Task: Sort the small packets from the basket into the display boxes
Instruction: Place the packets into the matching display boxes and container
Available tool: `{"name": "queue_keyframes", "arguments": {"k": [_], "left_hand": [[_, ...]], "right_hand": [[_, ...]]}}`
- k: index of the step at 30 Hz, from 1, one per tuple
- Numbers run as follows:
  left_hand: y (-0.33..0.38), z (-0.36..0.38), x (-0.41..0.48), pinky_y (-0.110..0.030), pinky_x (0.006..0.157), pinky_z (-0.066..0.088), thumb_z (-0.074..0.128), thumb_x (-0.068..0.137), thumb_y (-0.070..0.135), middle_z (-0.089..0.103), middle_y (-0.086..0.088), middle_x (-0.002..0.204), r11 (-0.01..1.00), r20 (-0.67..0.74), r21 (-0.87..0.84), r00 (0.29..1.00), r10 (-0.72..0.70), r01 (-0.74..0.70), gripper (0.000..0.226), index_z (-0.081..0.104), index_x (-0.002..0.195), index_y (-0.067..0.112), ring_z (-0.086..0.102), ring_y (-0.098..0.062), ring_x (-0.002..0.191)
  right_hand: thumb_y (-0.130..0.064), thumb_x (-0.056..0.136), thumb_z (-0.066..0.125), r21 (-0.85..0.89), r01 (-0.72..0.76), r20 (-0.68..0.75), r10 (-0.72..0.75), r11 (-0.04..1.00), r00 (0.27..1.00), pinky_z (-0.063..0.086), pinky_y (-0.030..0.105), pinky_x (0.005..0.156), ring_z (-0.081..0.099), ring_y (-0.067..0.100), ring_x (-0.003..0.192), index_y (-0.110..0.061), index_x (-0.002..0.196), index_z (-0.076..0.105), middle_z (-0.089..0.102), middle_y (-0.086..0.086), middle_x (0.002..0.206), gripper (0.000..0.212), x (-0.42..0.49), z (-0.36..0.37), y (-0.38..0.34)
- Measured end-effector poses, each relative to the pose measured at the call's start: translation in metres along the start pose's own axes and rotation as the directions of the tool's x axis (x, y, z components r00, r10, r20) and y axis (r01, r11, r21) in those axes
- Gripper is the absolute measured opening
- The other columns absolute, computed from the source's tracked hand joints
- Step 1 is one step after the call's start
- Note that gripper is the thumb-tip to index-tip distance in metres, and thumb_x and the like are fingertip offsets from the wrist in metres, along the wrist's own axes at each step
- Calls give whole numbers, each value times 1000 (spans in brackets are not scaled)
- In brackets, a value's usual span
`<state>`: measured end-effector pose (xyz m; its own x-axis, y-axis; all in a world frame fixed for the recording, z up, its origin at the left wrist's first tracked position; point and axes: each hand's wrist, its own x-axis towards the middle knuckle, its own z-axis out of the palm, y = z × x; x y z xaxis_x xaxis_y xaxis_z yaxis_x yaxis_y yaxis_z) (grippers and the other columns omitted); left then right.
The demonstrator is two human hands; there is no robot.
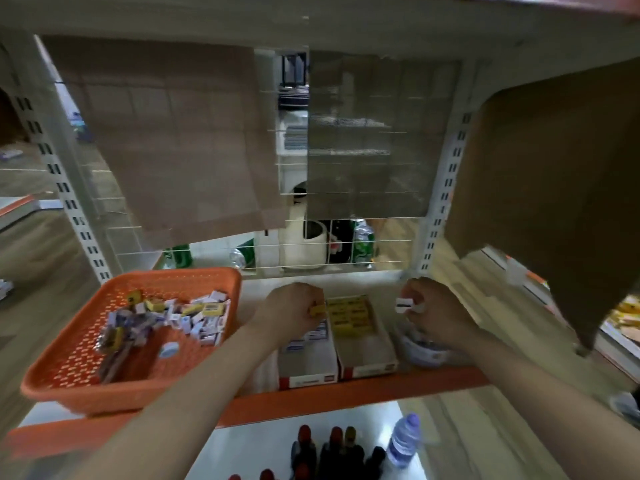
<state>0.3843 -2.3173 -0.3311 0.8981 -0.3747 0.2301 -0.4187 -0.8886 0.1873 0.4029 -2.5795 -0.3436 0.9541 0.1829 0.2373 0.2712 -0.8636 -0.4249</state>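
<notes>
Left hand (294, 306) pinches a yellow packet (318, 310) over the far end of left box (308, 365). Right hand (437, 315) curls round a white packet (408, 305), just right of right box (367, 356), whose near half is bare. Both boxes front the shelf edge (346, 393). Orange basket (69, 379) lies left, with blurred, seemingly mixed packets.

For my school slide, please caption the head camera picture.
Left hand holds a yellow packet, right hand a white packet, near display boxes.
</notes>
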Motion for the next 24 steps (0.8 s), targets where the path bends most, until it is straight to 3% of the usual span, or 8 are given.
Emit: {"name": "queue_keyframes", "arguments": {"k": [7, 12, 16, 19, 24], "left_hand": [[14, 11, 15, -27, 78, 42, 53, 92, 38, 62, 1, 105, 998, 18, 32, 998, 62, -63, 21, 59, 99, 19, 56, -17, 99], [16, 10, 17, -30, 82, 44, 53, 92, 35, 61, -1, 106, 998, 46, 12, 997, 61, -61, 23, 60, 104, 17, 55, -18, 101], [14, 10, 14, -30, 83, 45, 54, 92, 35, 62, 0, 106, 998, 35, -16, 998, 59, -58, 23, 60, 106, 18, 55, -16, 99], [10, 10, 11, -27, 81, 44, 56, 91, 37, 63, 1, 105, 997, 3, -56, 999, 47, -47, 25, 61, 107, 19, 56, -15, 97], [2, 3, 2, -27, 79, 46, 58, 90, 34, 65, 1, 100, 996, -13, -78, 999, 31, -32, 23, 66, 103, 17, 58, -16, 95]], "right_hand": [[-6, 71, 70, -41, -155, 14, 156, 987, 988, 42, 33, 71, 59, 28, 89, -17, 89, 57, 61, 8, 93, 25, -14, -17, 52], [-3, 78, 64, -116, -184, 87, 194, 976, 977, 44, 30, 90, 54, 24, 111, -11, 115, 59, 58, 7, 117, 38, -11, -8, 52], [0, 81, 61, 37, -106, 68, 104, 994, 992, 39, 22, 86, 55, 19, 108, -11, 108, 64, 60, 5, 112, 30, -3, 5, 20], [1, 81, 65, 230, -37, 125, 9, 972, 992, 43, 24, 89, 54, 13, 105, -10, 109, 64, 61, 1, 110, 30, 3, 18, -14], [-8, 74, 72, 259, 108, 213, -165, 960, 963, 50, 34, 82, 60, 14, 94, -14, 97, 66, 66, -2, 98, 25, 17, 43, -61]]}}
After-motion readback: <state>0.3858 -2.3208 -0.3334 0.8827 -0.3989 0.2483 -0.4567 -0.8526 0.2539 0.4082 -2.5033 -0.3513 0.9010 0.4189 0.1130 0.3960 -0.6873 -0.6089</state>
